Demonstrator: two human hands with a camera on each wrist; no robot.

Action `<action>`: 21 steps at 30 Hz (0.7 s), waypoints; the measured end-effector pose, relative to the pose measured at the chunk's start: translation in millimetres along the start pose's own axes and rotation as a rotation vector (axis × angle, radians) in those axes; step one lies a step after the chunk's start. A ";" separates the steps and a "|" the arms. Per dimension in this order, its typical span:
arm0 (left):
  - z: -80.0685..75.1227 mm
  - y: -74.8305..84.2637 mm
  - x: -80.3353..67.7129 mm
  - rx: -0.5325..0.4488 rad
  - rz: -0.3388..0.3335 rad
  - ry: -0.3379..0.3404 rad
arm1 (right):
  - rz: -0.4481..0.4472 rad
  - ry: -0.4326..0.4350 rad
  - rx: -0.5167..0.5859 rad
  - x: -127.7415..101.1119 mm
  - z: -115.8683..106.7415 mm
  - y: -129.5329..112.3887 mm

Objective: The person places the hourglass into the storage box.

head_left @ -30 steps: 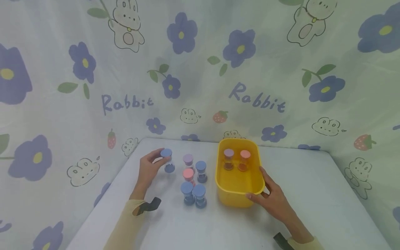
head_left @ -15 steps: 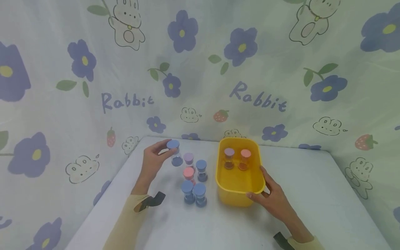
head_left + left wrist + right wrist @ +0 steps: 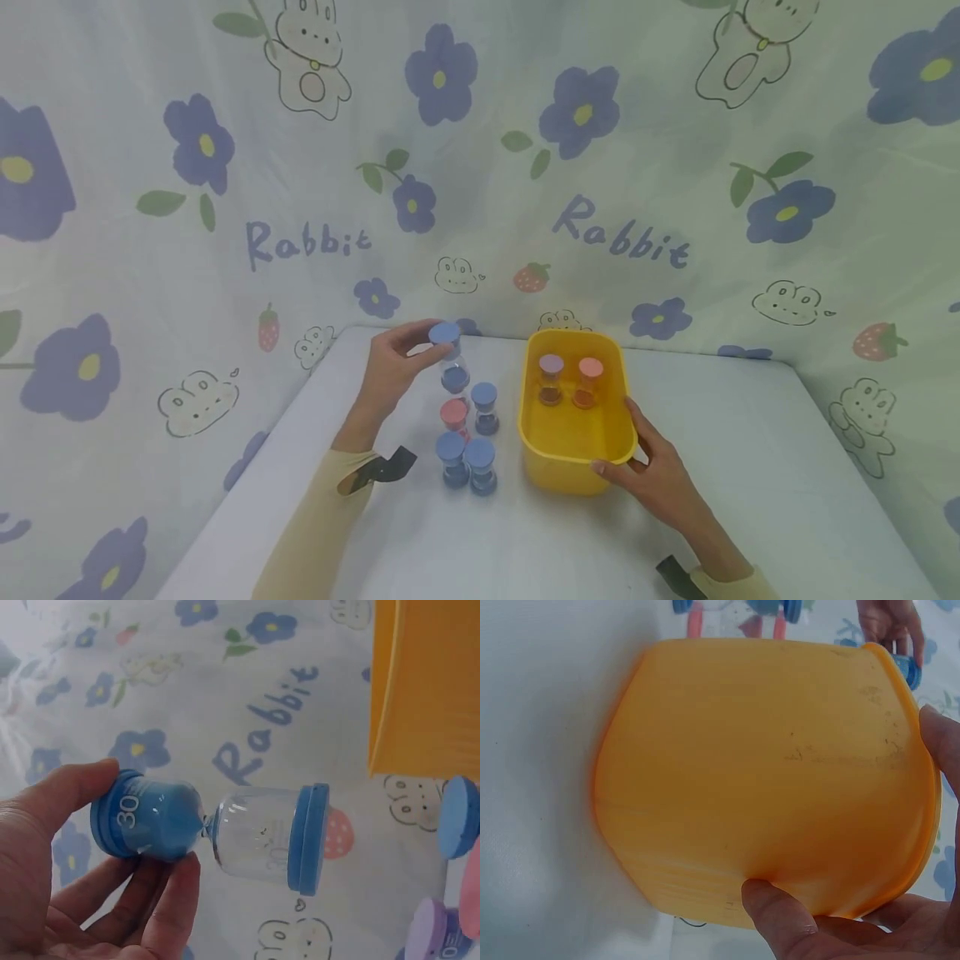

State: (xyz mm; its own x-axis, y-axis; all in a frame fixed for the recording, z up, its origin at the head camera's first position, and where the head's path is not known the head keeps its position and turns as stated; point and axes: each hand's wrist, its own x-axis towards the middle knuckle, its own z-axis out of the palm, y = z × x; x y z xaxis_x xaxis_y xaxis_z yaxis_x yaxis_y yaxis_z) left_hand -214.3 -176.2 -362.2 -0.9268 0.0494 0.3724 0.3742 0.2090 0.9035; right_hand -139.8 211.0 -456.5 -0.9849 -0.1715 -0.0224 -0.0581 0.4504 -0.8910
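Note:
My left hand pinches the top end of a blue-capped hourglass marked 30, which hangs upright above the table's left part. In the left wrist view, blue sand sits in the hourglass's held end, the other bulb looking clear. My right hand grips the near right corner of a yellow bin, fingers spread over its wall and rim. Inside the bin stand a lilac-capped hourglass and a pink-capped hourglass. A lilac hourglass on the table is mostly hidden behind the held one in the head view.
Left of the bin, a pink hourglass and a blue hourglass stand close together. Two more blue hourglasses, one on the left and one on the right, stand nearer me. A patterned cloth rises behind the white table.
My left hand has carried the blue hourglass right and farther back, from beside the group to over the lilac one. My right hand and the bin have stayed put.

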 end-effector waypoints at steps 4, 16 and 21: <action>7.9 7.7 4.0 -0.002 0.013 -0.036 | 0.012 0.001 -0.003 -0.1 0.1 -0.5; 34.6 19.3 16.2 0.011 0.023 -0.138 | 0.010 -0.005 -0.011 1.3 -1.0 1.1; 48.0 21.1 20.4 0.010 0.027 -0.164 | 0.020 -0.005 -0.020 0.6 -0.7 1.4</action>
State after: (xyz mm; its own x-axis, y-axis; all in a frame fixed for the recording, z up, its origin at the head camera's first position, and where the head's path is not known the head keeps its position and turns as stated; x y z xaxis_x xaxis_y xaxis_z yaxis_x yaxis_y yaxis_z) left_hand -226.9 -123.9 -345.8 -0.9096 0.2133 0.3565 0.3997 0.2155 0.8910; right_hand -140.6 212.1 -457.4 -0.9852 -0.1663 -0.0423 -0.0418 0.4713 -0.8810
